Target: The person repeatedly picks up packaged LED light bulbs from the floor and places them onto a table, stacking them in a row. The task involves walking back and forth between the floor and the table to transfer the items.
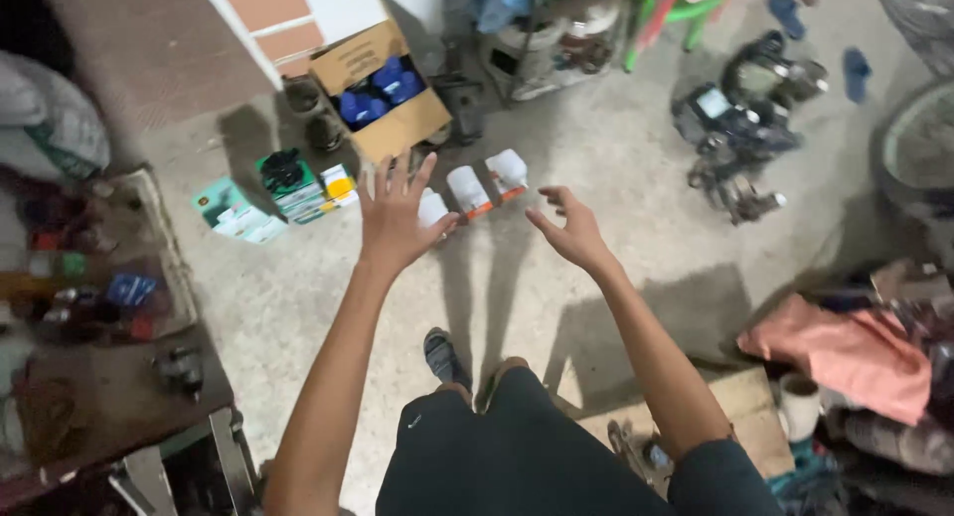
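Note:
My left hand (396, 216) is stretched out over the concrete floor with its fingers spread wide and nothing in it. It partly covers one of three white bottles with orange caps (468, 191) that lie in a row on the floor. My right hand (568, 228) reaches forward beside it, fingers apart and slightly curled, also holding nothing. Both hands hover above the floor just short of the bottles. My dark shorts and one sandalled foot (441, 357) show below.
An open cardboard box of blue items (382, 91) stands beyond the bottles, with small coloured boxes (283, 193) to its left. An engine part (740, 129) lies at right. A cluttered workbench (89, 307) is at left, an orange cloth (845, 352) at right.

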